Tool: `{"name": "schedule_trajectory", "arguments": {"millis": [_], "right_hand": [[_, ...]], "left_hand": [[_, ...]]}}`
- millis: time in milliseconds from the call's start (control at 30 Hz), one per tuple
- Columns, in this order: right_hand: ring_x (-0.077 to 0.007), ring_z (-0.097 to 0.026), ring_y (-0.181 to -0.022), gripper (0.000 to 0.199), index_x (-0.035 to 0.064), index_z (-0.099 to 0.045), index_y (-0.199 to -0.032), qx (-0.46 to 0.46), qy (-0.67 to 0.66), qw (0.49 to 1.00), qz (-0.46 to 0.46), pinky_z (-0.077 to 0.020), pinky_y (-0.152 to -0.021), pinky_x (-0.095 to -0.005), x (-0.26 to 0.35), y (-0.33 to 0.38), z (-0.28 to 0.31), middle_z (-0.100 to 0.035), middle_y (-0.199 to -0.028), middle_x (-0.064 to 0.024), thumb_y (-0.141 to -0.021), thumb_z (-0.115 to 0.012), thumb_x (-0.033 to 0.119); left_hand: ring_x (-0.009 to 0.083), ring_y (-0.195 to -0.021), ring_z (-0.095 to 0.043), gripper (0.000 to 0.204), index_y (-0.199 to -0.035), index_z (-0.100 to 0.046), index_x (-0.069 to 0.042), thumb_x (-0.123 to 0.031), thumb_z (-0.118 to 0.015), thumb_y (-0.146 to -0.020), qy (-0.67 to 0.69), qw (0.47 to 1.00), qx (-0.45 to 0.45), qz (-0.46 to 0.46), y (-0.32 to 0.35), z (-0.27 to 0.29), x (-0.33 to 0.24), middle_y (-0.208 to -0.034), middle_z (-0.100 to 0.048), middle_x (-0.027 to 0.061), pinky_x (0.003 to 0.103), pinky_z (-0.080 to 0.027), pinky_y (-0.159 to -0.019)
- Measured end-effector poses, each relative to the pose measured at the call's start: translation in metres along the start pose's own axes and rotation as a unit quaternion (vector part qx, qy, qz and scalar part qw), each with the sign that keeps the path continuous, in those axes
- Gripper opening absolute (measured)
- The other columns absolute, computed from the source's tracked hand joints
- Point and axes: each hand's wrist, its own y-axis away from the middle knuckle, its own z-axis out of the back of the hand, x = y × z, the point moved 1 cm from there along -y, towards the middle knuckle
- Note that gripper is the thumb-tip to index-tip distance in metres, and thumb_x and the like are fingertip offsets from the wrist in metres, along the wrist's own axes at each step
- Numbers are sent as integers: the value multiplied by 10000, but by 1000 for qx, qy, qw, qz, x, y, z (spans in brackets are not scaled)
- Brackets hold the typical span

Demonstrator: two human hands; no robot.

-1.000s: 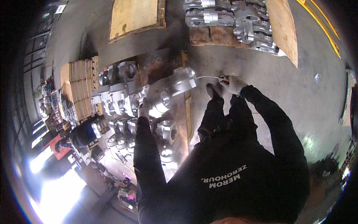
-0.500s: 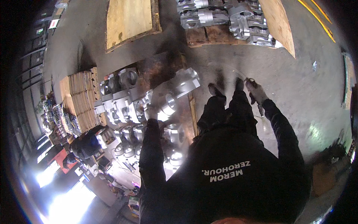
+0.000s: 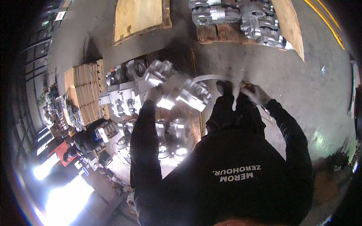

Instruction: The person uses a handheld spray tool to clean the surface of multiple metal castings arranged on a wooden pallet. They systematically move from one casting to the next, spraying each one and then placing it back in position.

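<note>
My left hand (image 3: 152,95), partly blurred, is closed on a silvery machined metal casting (image 3: 194,94) with forked ends and round bores. The casting sits tilted over a wooden pallet among similar castings. In front of my legs my right hand (image 3: 257,95) is closed round a small tool whose kind I cannot make out. A pale curved tube (image 3: 215,77) runs from near that hand toward the casting. Further castings (image 3: 126,98) stand in rows beside my left hand, and several more (image 3: 181,130) stand near my left forearm.
Stacked brown boards (image 3: 88,92) stand left of the castings. Ahead are a wooden sheet (image 3: 139,19) on a pallet and another pallet (image 3: 218,34) loaded with castings. A person (image 3: 88,138) in dark clothes is at the far left. Yellow lines (image 3: 326,22) mark the floor at right.
The casting by my left hand has turned, and its forked end now points toward my legs. My right hand has moved slightly inward, and the pale tube shows more clearly.
</note>
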Motion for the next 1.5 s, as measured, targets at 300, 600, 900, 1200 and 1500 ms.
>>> {"name": "schedule_trajectory", "arguments": {"millis": [300,600,900,1200,1500], "right_hand": [[-200,-626,-887,240,20,-595,-1076,69,-13,997,-13,-514,-835,-319,56,-29,-27,-650,-879,-94,-979,-621,238],[-154,-508,-500,321,110,-557,-905,-39,-58,988,140,-416,-477,-335,-25,-31,-58,-531,-619,-23,-1017,-512,408],[-138,-609,-519,436,55,-631,-1084,80,45,996,4,-462,-474,-330,-80,-8,-52,-617,-611,-72,-1005,-509,465],[-95,-436,-402,355,115,-571,-840,14,-251,930,-268,-325,-372,-299,-67,5,-89,-457,-540,28,-974,-592,444],[-109,-388,-360,441,138,-515,-730,35,-330,857,-394,-269,-357,-311,-67,3,-111,-366,-497,39,-969,-583,502]], "left_hand": [[412,-809,-679,438,-922,-674,44,-384,-580,-945,-9,989,-97,-115,-65,16,-22,-837,-655,286,497,-488,-705],[447,-1288,-467,1114,-1477,-251,33,-657,-736,-750,154,973,-120,121,2,-12,-19,-1427,-400,305,495,-425,-1056],[427,-1292,-479,1218,-1423,-188,83,-582,-847,-644,125,967,-78,207,-10,-20,-49,-1394,-433,309,461,-451,-1059],[554,-1322,-381,1018,-1560,-95,-135,-690,-558,-844,-150,979,60,122,-42,-24,2,-1456,-320,395,573,-348,-1102],[561,-1407,-232,933,-1564,-220,-177,-684,-553,-855,-115,988,61,81,-65,-46,-17,-1535,-171,396,554,-256,-1155]]}}
